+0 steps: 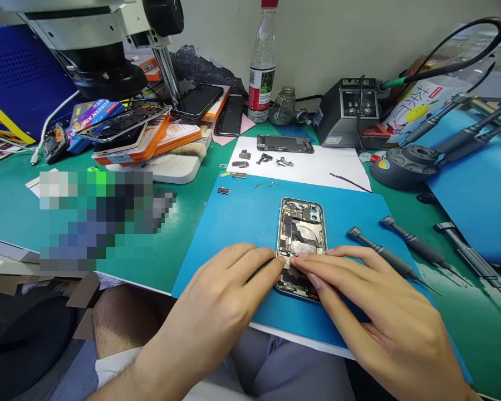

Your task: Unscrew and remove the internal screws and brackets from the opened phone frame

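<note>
An opened phone (304,228) lies on the blue mat, its inner parts and two camera openings bare. My left hand (229,295) is closed at its left edge, thumb and curled fingers against the frame and the lower inside. From the right, my right hand (384,312) reaches over the lower half; its fingertips press among the inner parts while the thumb rests by the lower right edge. Both hands' fingertips nearly meet there. Whether a small part sits under them is hidden. Small metal parts (239,175) lie on the mat's upper left.
A detached phone screen (285,144) and small modules (264,160) rest on white paper. Screwdrivers (384,253) lie to the right, near a round holder (403,166). A soldering station (348,114), a bottle (261,72) and a microscope (104,50) stand behind. Boxes (167,139) are stacked left.
</note>
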The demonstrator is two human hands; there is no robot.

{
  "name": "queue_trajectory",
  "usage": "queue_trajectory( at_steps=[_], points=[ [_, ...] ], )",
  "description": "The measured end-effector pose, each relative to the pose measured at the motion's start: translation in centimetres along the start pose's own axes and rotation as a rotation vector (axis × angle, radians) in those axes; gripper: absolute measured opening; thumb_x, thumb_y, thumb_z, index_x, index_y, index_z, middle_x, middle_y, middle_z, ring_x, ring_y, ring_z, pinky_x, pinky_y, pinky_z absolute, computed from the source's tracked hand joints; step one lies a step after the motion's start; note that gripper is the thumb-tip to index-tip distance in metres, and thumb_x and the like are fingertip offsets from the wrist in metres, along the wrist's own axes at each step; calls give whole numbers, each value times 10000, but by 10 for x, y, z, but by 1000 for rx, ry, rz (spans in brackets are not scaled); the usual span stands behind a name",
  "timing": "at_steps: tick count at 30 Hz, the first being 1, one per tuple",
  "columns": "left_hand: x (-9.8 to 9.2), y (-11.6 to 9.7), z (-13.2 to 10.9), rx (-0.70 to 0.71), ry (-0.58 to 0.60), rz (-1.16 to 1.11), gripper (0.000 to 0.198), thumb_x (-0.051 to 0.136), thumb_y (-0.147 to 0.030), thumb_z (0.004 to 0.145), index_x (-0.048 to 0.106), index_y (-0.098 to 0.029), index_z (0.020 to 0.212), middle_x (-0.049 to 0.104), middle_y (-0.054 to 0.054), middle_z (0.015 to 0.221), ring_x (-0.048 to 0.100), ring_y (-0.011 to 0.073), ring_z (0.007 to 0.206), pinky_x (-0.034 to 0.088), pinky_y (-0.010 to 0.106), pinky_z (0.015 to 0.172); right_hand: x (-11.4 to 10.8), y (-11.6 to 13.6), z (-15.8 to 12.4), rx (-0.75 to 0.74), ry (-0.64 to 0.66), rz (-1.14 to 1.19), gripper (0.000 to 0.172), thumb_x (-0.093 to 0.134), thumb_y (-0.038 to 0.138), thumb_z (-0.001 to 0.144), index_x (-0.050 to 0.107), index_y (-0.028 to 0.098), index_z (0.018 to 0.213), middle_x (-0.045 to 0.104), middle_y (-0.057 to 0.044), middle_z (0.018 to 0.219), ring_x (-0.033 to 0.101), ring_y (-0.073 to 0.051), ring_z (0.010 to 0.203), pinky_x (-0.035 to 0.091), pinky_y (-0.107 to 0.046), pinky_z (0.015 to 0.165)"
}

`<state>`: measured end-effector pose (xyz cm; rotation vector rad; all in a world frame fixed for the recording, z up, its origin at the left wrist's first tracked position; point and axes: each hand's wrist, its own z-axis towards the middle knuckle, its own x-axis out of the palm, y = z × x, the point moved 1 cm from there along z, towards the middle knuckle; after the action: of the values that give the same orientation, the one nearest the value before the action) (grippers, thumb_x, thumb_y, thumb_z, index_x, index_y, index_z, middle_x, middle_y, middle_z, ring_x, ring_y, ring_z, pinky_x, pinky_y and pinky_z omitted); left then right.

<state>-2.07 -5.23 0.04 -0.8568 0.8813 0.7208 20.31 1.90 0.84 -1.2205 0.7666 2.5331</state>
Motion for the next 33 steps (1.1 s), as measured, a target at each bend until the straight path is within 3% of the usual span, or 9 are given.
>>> queue_trajectory(
  at_steps=[6, 14, 18, 21, 25, 33],
  points=[
    [0, 1, 2, -4, -10, 10, 261, 523, -200, 1160, 676, -182, 1371, 751, 99, 1321, 730, 254, 1133, 618, 417, 997, 2, 4, 1, -100, 11, -67, 382, 665, 24, 992, 685, 173, 1343, 851, -131, 1210, 794, -225, 1090, 563, -443, 1016],
    [1, 2, 2, -6, -25, -6, 254, 515, -188, 1161, 671, -171, 1361, 745, 98, 1333, 706, 255, 1170, 600, 413, 1003, -2, -4, 4, 239, 17, 60, 221, 627, 246, 1080, 712, 358, 1250, 828, 13, 1177, 789, -218, 1055, 599, -391, 1001],
    [2, 4, -1, -4, 8, -20, 282, 489, -194, 1170, 653, -180, 1398, 733, 102, 1353, 694, 252, 1177, 589, 400, 998, -5, -7, 21, 270, 62, 40, 105, 634, 353, 1074, 728, 336, 1118, 830, 15, 1070, 799, -227, 894, 618, -384, 852],
    [3, 6, -2, -12, -36, -63, 268, 521, -210, 1166, 668, -194, 1390, 738, 84, 1337, 692, 232, 1153, 580, 372, 986, -6, -9, 42, 311, 165, 40, 101, 634, 306, 1051, 731, 298, 1023, 823, 1, 963, 773, -221, 798, 554, -352, 681],
    [5, 6, -1, -14, -80, -95, 250, 552, -200, 1155, 700, -176, 1354, 743, 76, 1307, 684, 217, 1137, 569, 342, 965, -4, -14, 62, 501, 357, 167, 98, 684, 264, 1008, 712, 278, 914, 787, 32, 838, 714, -169, 706, 500, -306, 635],
    [4, 6, 2, -21, -103, -101, 237, 551, -213, 1159, 731, -176, 1309, 761, 69, 1274, 701, 216, 1100, 579, 350, 939, -4, -18, 64, 591, 394, 230, 162, 704, 324, 987, 731, 284, 833, 782, 39, 774, 678, -160, 628, 456, -301, 575]
  ],
)
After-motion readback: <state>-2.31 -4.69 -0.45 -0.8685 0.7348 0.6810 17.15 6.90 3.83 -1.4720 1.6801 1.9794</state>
